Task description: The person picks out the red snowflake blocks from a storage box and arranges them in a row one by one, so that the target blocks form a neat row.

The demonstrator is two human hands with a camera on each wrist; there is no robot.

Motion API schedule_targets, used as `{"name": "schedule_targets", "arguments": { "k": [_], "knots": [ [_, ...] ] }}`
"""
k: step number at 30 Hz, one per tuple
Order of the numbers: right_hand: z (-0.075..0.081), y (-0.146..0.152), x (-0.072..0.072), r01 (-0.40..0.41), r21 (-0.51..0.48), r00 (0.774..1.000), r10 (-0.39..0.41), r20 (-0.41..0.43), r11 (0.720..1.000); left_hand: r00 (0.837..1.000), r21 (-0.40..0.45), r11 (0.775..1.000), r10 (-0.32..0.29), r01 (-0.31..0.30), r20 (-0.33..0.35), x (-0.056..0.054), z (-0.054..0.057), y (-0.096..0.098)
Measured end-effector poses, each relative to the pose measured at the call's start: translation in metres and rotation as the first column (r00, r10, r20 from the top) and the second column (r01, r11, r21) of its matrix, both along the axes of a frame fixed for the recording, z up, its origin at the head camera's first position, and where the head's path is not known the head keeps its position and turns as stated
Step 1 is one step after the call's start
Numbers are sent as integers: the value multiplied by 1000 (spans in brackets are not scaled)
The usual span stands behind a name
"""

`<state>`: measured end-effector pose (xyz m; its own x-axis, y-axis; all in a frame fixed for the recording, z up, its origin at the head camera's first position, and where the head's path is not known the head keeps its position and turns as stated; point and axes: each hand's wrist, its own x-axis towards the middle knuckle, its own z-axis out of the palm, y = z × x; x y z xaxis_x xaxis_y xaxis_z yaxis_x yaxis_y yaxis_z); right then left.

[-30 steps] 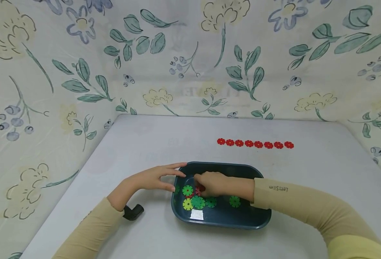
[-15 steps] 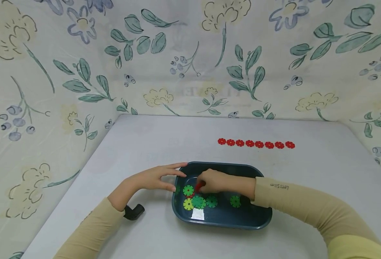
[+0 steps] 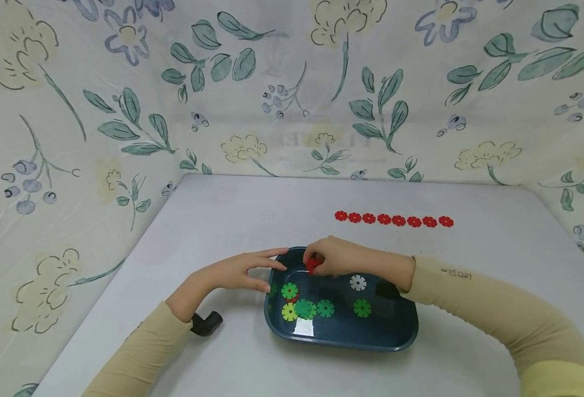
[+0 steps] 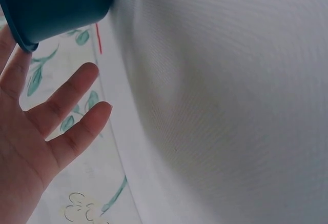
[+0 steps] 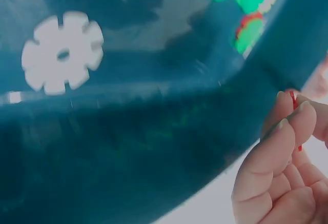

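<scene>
A dark blue tray (image 3: 341,345) stands on the table, with my left hand (image 3: 228,272) at its left end. The left fingers are spread and fairly straight, their tips at the rim; in the left wrist view the fingers (image 4: 20,70) reach the tray's lip. Over the tray's back part, my right hand (image 3: 339,256) pinches a red notched plastic disc (image 3: 314,265) between thumb and fingertips. In the right wrist view only a thin red edge (image 5: 293,99) of that disc shows. Inside the tray lie several green discs (image 3: 362,308), a yellow disc (image 3: 289,312) and a white disc (image 3: 358,283).
Beyond the tray, a straight row of several red discs (image 3: 384,219) lies on the white table (image 3: 232,215). A black device (image 3: 206,323) sits by the left wrist. A floral sheet (image 3: 292,127) hangs behind and beside the table.
My right hand has lifted from the tray floor toward its back edge with the red disc, uncovering the white disc. The left hand has stayed at the rim.
</scene>
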<state>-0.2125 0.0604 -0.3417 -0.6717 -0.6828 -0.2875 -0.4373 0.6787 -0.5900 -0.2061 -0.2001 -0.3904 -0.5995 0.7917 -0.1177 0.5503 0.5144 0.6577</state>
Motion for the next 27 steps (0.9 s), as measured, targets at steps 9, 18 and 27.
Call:
{"name": "schedule_targets", "arguments": {
  "k": [9, 18, 27],
  "knots": [
    [33, 9, -14, 69, -7, 997, -69, 27, 998, 1000, -17, 1000, 15, -15, 4, 0, 1, 0],
    [53, 20, -48, 123, -101, 989, -114, 98, 987, 999, -21, 999, 25, -24, 23, 2, 4, 1],
    [43, 26, -93, 228, -134, 966, -207, 154, 964, 1000, -26, 1000, 16, -15, 11, 1, 3, 2]
  ]
}}
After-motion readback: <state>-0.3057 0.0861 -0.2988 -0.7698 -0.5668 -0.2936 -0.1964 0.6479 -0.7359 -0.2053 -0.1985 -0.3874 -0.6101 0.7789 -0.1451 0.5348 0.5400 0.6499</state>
